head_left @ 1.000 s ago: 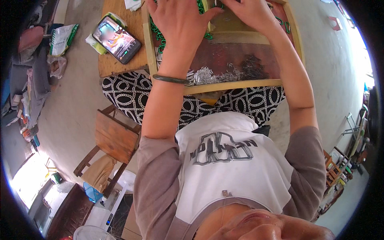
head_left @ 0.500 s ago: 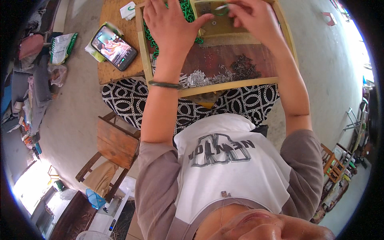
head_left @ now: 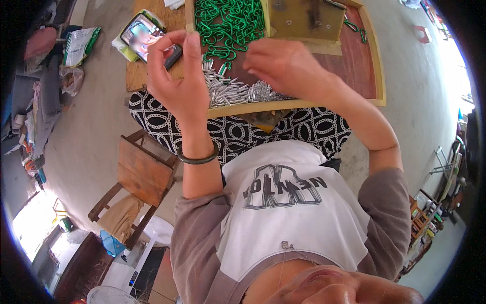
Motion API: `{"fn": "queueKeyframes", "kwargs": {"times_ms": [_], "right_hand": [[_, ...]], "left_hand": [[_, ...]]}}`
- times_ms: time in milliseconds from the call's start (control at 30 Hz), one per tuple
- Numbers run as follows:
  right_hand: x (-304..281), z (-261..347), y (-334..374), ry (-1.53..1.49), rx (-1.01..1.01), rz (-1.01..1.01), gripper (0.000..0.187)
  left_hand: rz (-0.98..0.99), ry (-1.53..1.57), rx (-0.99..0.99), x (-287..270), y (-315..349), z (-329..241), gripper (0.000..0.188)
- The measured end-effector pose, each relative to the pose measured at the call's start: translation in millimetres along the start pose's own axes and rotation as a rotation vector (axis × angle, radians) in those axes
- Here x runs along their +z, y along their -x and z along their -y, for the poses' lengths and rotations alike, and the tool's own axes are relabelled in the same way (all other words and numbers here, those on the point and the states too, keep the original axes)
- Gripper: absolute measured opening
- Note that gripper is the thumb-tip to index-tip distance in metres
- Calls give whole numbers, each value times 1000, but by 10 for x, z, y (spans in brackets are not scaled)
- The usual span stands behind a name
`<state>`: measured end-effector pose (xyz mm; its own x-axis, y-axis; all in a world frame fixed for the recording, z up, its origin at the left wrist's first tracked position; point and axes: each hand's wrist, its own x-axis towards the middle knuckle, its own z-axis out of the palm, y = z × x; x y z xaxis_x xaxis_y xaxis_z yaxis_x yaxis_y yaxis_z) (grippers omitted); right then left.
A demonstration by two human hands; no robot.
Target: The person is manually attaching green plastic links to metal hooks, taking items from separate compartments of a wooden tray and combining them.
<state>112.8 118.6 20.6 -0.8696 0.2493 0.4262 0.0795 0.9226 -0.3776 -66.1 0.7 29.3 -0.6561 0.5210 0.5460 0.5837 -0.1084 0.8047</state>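
Observation:
My left hand [head_left: 179, 76] is raised beside the left wall of a shallow wooden tray [head_left: 374, 61]. Its thumb and index finger curl together at the tips; what they hold, if anything, does not show. Above the tray's front part is my right hand [head_left: 283, 63], fingers bent and bunched close to small silver metal pins [head_left: 223, 93]. I cannot make out anything between those fingertips. A heap of green hook-shaped metal pieces [head_left: 228, 23] lies in the tray's left part. At the far right of the tray rest two green carabiners [head_left: 363, 35].
A flat, yellowish plate [head_left: 304, 23] with small fittings sits at the tray's back. To the left, a phone [head_left: 144, 38] leans on a green and white packet, on a wooden table [head_left: 134, 73]. A wooden chair [head_left: 144, 167] stands at my left.
My left hand has gone from spread fingers to a curl, moving left and nearer. My right hand has come left and nearer, from the plate to the pins; the green piece it held no longer shows there.

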Motion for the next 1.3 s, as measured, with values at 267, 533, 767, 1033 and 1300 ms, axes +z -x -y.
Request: {"fn": "queueKeyframes", "kwargs": {"times_ms": [267, 533, 767, 1033, 1300], "right_hand": [[284, 75, -128, 219, -222, 222, 13], [-155, -72, -44, -108, -19, 344, 11], [-655, -208, 33, -380, 229, 301, 15], [-710, -312, 690, 392, 247, 257, 12], [-534, -219, 714, 700, 132, 354, 12]], "left_hand": [[35, 105, -127, -182, 253, -3, 14], [562, -115, 321, -104, 381, -186, 20], [562, -54, 236, 192, 458, -244, 17], [498, 23, -18, 231, 527, -252, 16], [503, 210, -202, 243, 601, -217, 11]]}}
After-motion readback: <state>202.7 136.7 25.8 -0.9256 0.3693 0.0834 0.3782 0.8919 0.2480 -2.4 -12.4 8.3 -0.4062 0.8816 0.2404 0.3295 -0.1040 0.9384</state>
